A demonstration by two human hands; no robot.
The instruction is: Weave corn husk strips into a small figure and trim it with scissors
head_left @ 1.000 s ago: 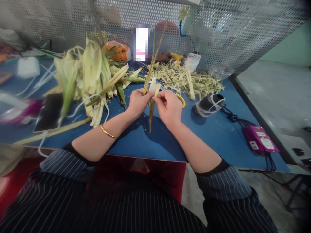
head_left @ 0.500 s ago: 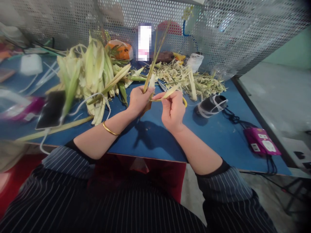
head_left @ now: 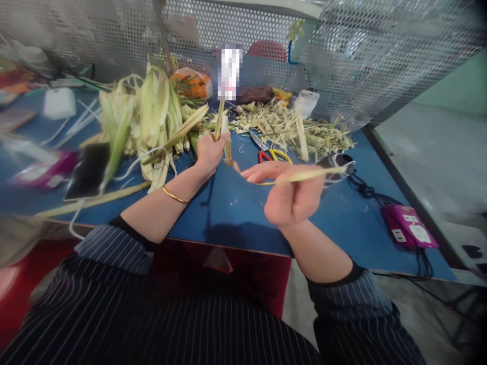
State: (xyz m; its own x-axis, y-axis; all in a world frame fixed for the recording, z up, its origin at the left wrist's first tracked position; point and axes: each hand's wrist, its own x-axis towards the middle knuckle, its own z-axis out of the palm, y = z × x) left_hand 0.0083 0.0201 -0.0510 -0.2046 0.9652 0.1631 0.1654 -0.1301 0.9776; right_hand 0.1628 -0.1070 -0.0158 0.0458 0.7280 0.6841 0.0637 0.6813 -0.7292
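Observation:
My left hand (head_left: 210, 152) is closed round a thin bundle of dry corn husk stalks (head_left: 219, 120) that points up and away from me. A pale husk piece hangs down beside its thumb. In my right hand (head_left: 292, 195), thumb and fingers pinch a narrow husk strip (head_left: 304, 176), whose wide pale end sticks out to the right. The strip's thin end runs left toward the piece at my left hand. Just beyond my right hand lie pliers (head_left: 272, 151) with red and yellow handles, partly hidden by it.
Corn husks (head_left: 152, 111) are heaped at the left, and shredded scraps (head_left: 289, 126) spread across the back. A phone (head_left: 87, 171) with a white cable lies left. At right are a black cylinder wound with white cord (head_left: 338, 165) and a purple power strip (head_left: 411, 227). Metal mesh (head_left: 258, 25) rises behind.
My right hand has moved right and toward me, drawing the husk strip away from my left hand. My left hand has shifted slightly left. The pliers' handles show more now.

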